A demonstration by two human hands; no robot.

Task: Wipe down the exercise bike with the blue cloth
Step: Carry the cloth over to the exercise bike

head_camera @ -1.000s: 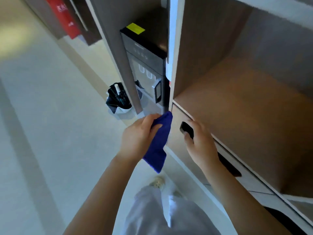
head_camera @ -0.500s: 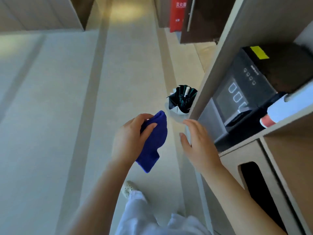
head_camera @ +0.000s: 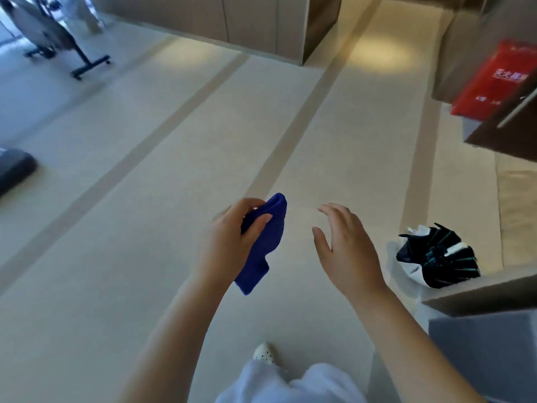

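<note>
View's swung round vs half a sec ago: the cabinet w/ the dark dispenser that filled the right side is gone bar a wood-and-grey corner (head_camera: 482,312) at 4 o'clock, and open floor (head_camera: 122,216) w/ darker stripes fills the pic. The lined bin (head_camera: 438,255), up at 12 o'clock before, sits at 3 o'clock now. The red box (head_camera: 494,80) slid from top centre to 1 o'clock. New in shot: exercise bike (head_camera: 55,36) at 10 o'clock, far corner, well apart from the person, only its lower frame and black foot bar showing, blurry. A dark flat object (head_camera: 14,170) at 9 o'clock, cut by the edge, can't tell what it is.

Hands hold much the same pose as before. Left hand (head_camera: 232,242) just left of centre, fingers curled, thumb pressed across the blue cloth (head_camera: 263,245); cloth pinched, upper fold poking above the fingers toward 12, the rest hanging down toward 6. Right hand (head_camera: 345,251) just right of centre, spread wide, fingers slightly bent, palm facing the cloth, touching nothing, a clear gap between it and the cloth. Pale trousers (head_camera: 290,382) and a dotted shoe (head_camera: 266,353) at 6 o'clock.
</note>
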